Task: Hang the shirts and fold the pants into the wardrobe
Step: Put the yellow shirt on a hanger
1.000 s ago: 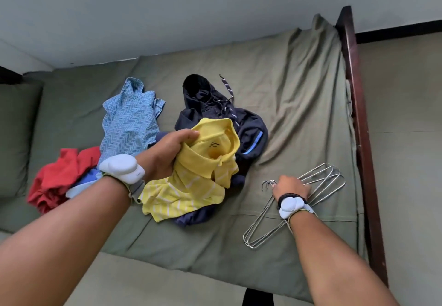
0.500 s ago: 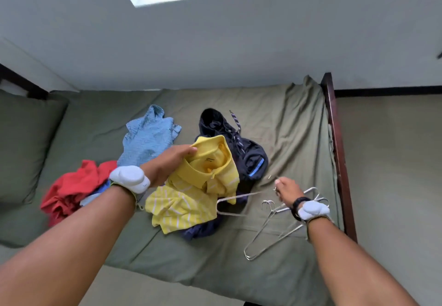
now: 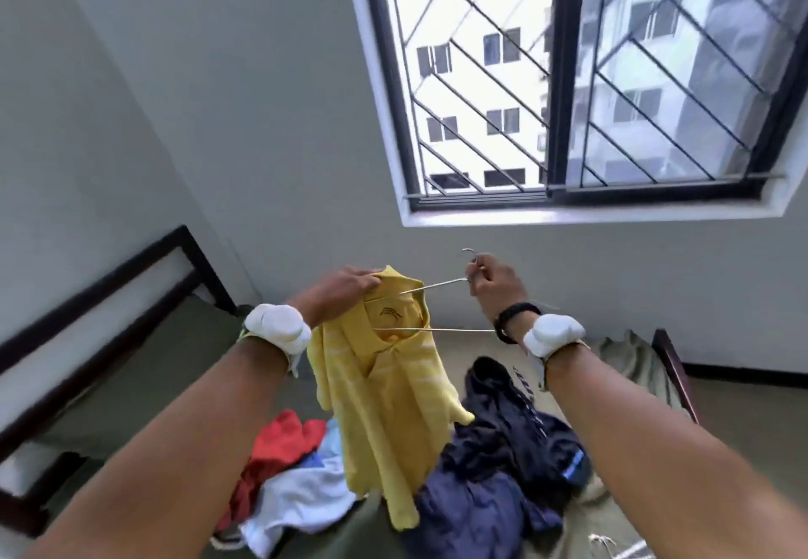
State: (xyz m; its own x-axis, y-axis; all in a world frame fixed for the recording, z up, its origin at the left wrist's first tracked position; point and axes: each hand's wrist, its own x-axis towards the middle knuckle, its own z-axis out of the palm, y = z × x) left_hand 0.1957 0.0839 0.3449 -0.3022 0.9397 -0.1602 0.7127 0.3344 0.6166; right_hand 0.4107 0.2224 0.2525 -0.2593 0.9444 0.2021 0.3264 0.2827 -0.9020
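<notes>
Hanging step: left hand [image 3: 345,292] pinches the yellow shirt [image 3: 384,405] by its collar, above the bed [image 3: 183,353]. Right hand [image 3: 494,283] grips the hanger [image 3: 437,285] near its hook, one arm inside the neck. Next, probably, seat the other shoulder.

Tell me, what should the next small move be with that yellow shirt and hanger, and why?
Probably push the wire hanger further into the neck opening. The left hand holds the yellow shirt up by its collar, the right hand pinches the hanger near its hook, and only one end is inside; the rest sticks out.
</notes>
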